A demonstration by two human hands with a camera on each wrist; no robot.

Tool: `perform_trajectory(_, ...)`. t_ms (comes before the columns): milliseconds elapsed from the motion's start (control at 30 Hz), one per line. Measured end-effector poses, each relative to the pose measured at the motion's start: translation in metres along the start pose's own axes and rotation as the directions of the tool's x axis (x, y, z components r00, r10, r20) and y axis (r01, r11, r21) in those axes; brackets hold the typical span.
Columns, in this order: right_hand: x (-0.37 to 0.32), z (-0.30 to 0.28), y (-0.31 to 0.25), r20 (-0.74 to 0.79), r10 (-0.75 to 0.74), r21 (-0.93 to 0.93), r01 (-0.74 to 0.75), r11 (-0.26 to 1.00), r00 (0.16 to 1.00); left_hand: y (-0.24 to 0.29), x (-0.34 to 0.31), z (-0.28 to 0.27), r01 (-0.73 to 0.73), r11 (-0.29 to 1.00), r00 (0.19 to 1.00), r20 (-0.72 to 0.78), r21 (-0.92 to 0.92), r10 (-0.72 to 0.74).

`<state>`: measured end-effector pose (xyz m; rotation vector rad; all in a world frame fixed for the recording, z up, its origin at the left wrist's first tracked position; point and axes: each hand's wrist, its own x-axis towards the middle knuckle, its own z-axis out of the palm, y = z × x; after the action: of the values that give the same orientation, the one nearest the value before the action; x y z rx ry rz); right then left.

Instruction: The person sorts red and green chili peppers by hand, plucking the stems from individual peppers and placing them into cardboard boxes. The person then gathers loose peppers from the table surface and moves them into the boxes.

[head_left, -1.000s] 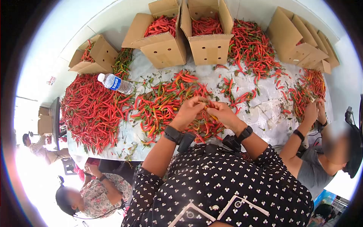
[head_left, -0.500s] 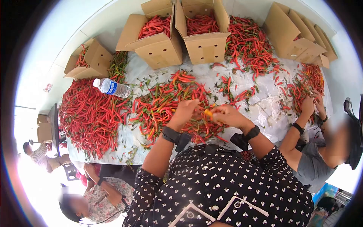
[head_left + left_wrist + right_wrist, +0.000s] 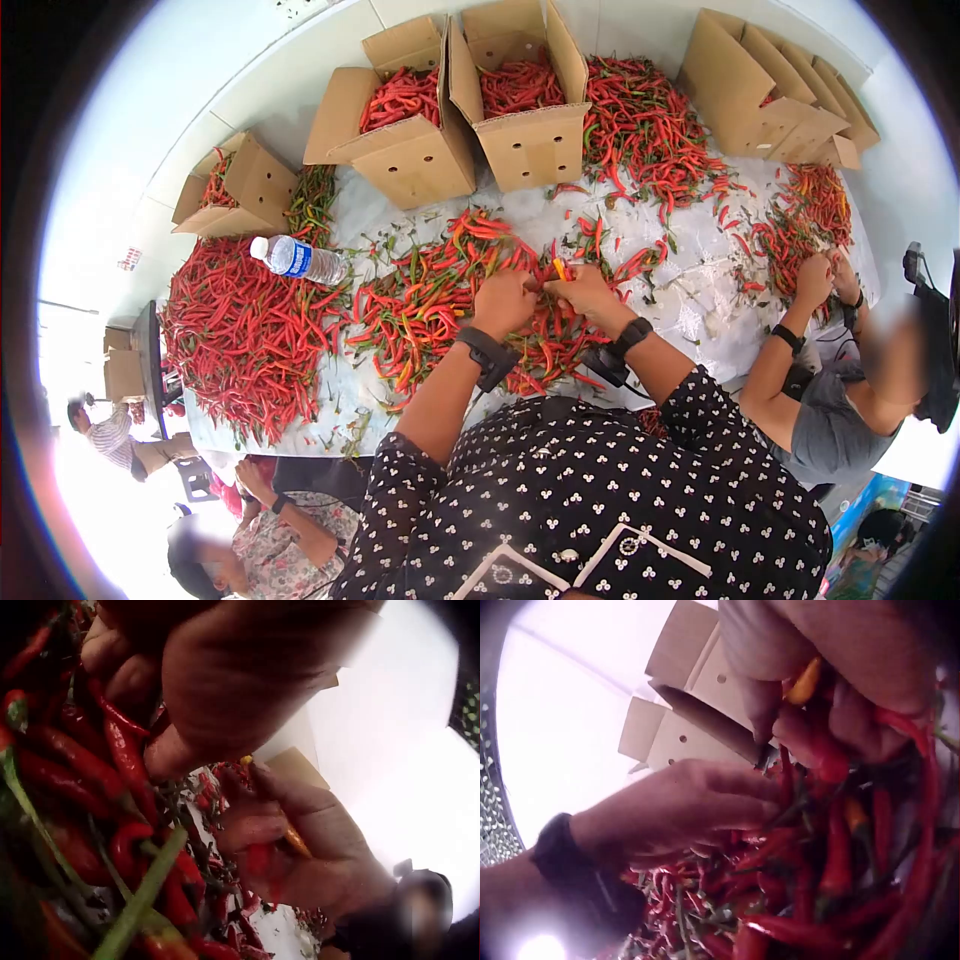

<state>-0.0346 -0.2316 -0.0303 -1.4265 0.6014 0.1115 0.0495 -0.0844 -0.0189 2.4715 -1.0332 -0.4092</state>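
Note:
Over the central pile of chili peppers (image 3: 430, 300), my two hands work close together. My right hand (image 3: 592, 297) grips a yellow-orange chili (image 3: 804, 682) that sticks up from its curled fingers. Red chilies (image 3: 831, 761) are bunched in the same hand. Beside it on the left, my left hand (image 3: 505, 303) is down at the pile with its fingers bent. In the left wrist view, its thumb and fingers pinch around a red chili (image 3: 127, 757); part of the grasp is hidden behind the hand. Green stems show among the peppers.
A large red chili heap (image 3: 250, 340) lies at left, with a water bottle (image 3: 300, 260) on it. Open cartons (image 3: 405, 165) of chilies line the back. More chilies (image 3: 650, 130) lie at back right. People sit at right and lower left; one person's hands (image 3: 825, 278) handle chilies.
My hands met over the pile, then drew apart, and are now lower and close together again. The left has reached into the peppers; the right keeps the yellow-orange chili. The view has tilted slightly.

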Motion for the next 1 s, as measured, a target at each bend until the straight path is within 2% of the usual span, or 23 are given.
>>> perform_trajectory(33,0.002,0.005,-0.001,-0.003,-0.017,-0.135,0.017,0.991,1.000,-0.002,0.000,0.000,-0.020,0.999,1.000,-0.010,-0.039,0.020)
perform_trajectory(67,0.004,0.008,0.001,-0.001,-0.016,-0.136,0.015,0.991,1.000,-0.004,-0.002,0.001,-0.040,0.996,0.999,-0.022,-0.080,0.038)
perform_trajectory(133,0.008,0.014,0.007,0.024,-0.087,0.014,0.086,0.996,0.996,-0.006,-0.007,0.002,-0.053,0.994,0.997,-0.067,-0.097,0.046)
perform_trajectory(200,0.003,0.011,0.003,-0.004,-0.115,0.079,0.115,0.990,0.993,-0.003,-0.012,-0.003,-0.067,0.992,0.992,-0.116,-0.111,0.054)
perform_trajectory(267,-0.008,0.006,-0.012,-0.036,-0.142,0.144,0.146,0.979,0.989,0.007,-0.018,-0.016,-0.092,0.947,0.981,-0.191,-0.307,0.033)
perform_trajectory(367,-0.016,-0.007,-0.027,-0.100,-0.100,0.190,0.118,0.975,0.990,0.008,-0.017,-0.019,-0.155,0.943,0.973,-0.210,-0.295,0.094)
perform_trajectory(433,-0.016,-0.011,-0.029,-0.088,-0.163,0.332,0.183,0.925,0.983,0.012,-0.016,-0.020,-0.202,0.944,0.960,-0.242,-0.261,0.138)
perform_trajectory(467,-0.016,-0.011,-0.029,-0.088,-0.164,0.331,0.184,0.925,0.982,0.014,-0.016,-0.020,-0.245,0.943,0.946,-0.268,-0.224,0.182)
perform_trajectory(600,-0.021,-0.016,-0.032,-0.103,-0.086,0.433,0.122,0.893,0.991,0.021,-0.017,-0.023,-0.266,0.945,0.937,-0.283,-0.189,0.207)
perform_trajectory(667,-0.020,-0.022,-0.031,-0.098,-0.052,0.488,0.094,0.868,0.994,0.022,-0.017,-0.023,-0.319,0.935,0.898,-0.364,-0.155,0.246)
perform_trajectory(733,-0.017,-0.028,-0.030,0.005,-0.090,0.614,0.068,0.787,0.996,0.024,-0.017,-0.024,-0.337,0.918,0.904,-0.344,-0.211,0.253)
perform_trajectory(833,-0.021,-0.031,-0.031,0.076,-0.043,0.650,-0.016,0.760,0.996,0.025,-0.017,-0.021,-0.375,0.876,0.907,-0.317,-0.305,0.278)
perform_trajectory(900,-0.029,-0.024,-0.035,0.060,-0.022,0.632,-0.021,0.774,0.998,0.025,-0.017,-0.021,-0.393,0.855,0.904,-0.310,-0.339,0.293)
perform_trajectory(967,-0.032,-0.015,-0.034,0.042,0.003,0.615,-0.028,0.788,0.999,0.028,-0.019,-0.024,-0.378,0.891,0.914,-0.253,-0.249,0.317)
perform_trajectory(1000,-0.031,-0.011,-0.030,0.017,-0.047,0.585,0.029,0.811,0.999,0.028,-0.019,-0.021,-0.378,0.891,0.915,-0.249,-0.252,0.318)
